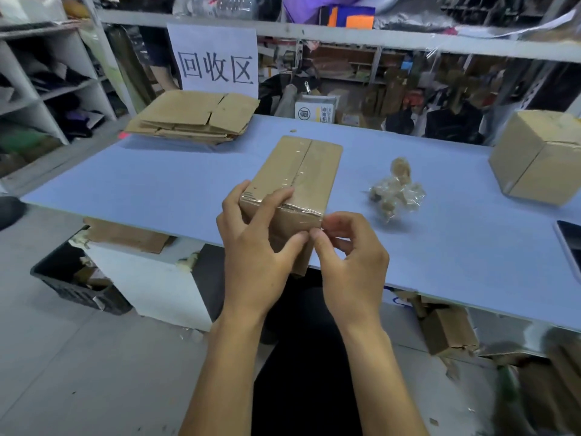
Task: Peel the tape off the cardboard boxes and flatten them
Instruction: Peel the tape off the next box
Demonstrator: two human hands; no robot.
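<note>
Both hands are on the small taped box (298,184) at the near edge of the blue table (157,187), its near end hanging out over the edge toward the person. The left hand (254,247) grips that near end, fingers curled over the top corner and thumb stretched across the front face. The right hand (349,259) sits just beside it, fingers curled in, thumb and forefinger pinched together at the box's lower right corner, right where the clear tape (301,209) wraps the edge; whether a loose end of tape is actually between those fingertips, I cannot tell. Tape also runs shiny down the seam along the top of the box. To the right, a crumpled wad of peeled tape (396,191) lies on the table, near the box but apart from it. Far right, a bigger closed box (534,155) stands at the table's edge. At the back left, a stack of flattened boxes (196,116) rests below a white paper sign (215,59) with black characters.
</note>
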